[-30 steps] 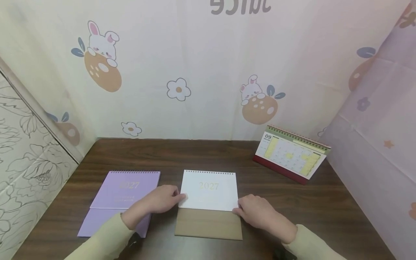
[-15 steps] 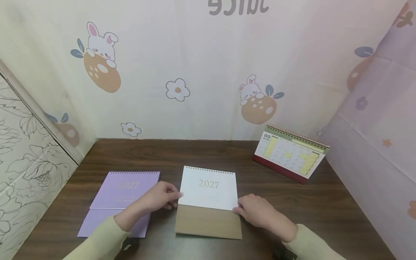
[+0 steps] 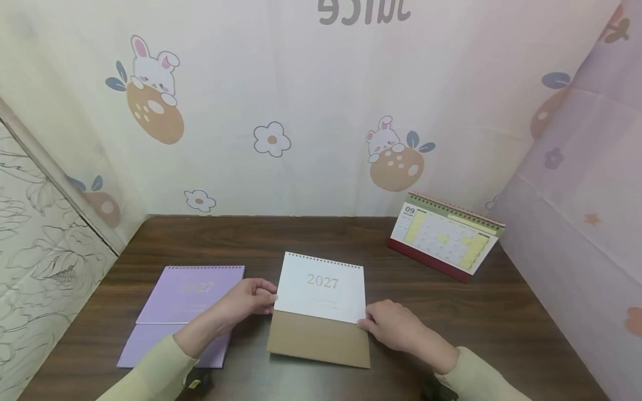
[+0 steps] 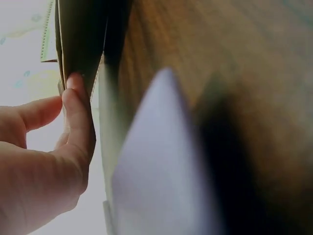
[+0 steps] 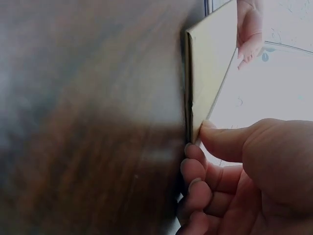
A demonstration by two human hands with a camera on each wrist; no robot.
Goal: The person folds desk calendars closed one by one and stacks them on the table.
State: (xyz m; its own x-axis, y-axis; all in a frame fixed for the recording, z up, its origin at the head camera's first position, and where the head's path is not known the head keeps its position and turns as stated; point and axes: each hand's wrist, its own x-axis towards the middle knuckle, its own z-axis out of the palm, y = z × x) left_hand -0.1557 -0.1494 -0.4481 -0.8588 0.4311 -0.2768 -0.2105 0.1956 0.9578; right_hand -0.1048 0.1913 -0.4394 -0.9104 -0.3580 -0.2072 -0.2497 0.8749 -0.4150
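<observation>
A white desk calendar (image 3: 321, 289) marked 2027 in gold, with a brown lower panel (image 3: 318, 338), lies between the hands in the head view, its left side tipped up a little. My left hand (image 3: 248, 303) pinches its left edge, thumb in front and fingers curled behind, as the left wrist view shows. On the opposite edge my right hand (image 3: 393, 323) grips near the seam between page and brown panel. Seen from the right wrist, the right thumb (image 5: 227, 142) presses the panel's face while the curled fingers sit at its back.
A purple 2027 calendar (image 3: 170, 301) lies at the left, partly under the left forearm. At the back right stands a calendar with a red base (image 3: 446, 236), open to month 09. A patterned curtain (image 3: 321, 167) hangs behind the dark wooden table (image 3: 241, 236).
The white calendar's left side has risen, so its top edge now slopes down to the right. My left hand has shifted slightly up and left with it; the right hand stays nearly still.
</observation>
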